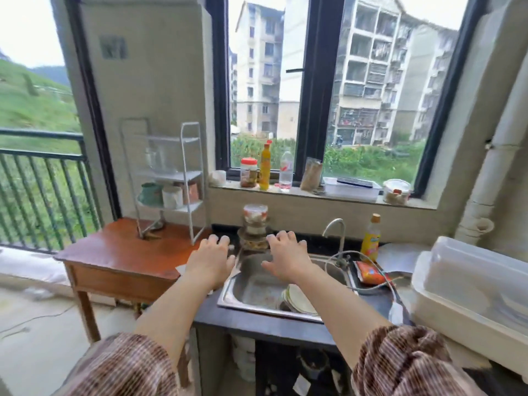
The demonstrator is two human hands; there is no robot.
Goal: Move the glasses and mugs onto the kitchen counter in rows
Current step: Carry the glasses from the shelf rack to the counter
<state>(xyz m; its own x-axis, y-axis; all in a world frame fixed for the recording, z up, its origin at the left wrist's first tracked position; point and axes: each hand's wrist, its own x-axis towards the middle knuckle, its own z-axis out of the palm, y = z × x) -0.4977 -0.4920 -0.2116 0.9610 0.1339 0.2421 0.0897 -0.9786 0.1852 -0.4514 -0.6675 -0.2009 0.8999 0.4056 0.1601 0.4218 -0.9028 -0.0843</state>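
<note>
On the far left a wooden side table [114,252] stands against the balcony rail, its top mostly bare toward the near edge. A white wire rack [168,178] sits at its far right corner, holding the mugs [171,195] on the lower shelf and clear glasses [155,160] on the shelf above — blurred, so I cannot count them. The left hand [210,260] hovers over the gap where the table's right edge meets the dark kitchen counter [257,321], fingers spread, holding nothing. Just beyond and between the hands, a stack of clear jars [255,230] stands at the sink's far rim. The right hand [287,260] hangs over the steel sink [254,284], also splayed and empty. Plates [300,300] lean in the basin's near right corner. Further right the counter is crowded — faucet [337,235], yellow bottle [371,238], orange packet [370,274], then a big white lidded dish bin [474,290] at the far right edge.
</note>
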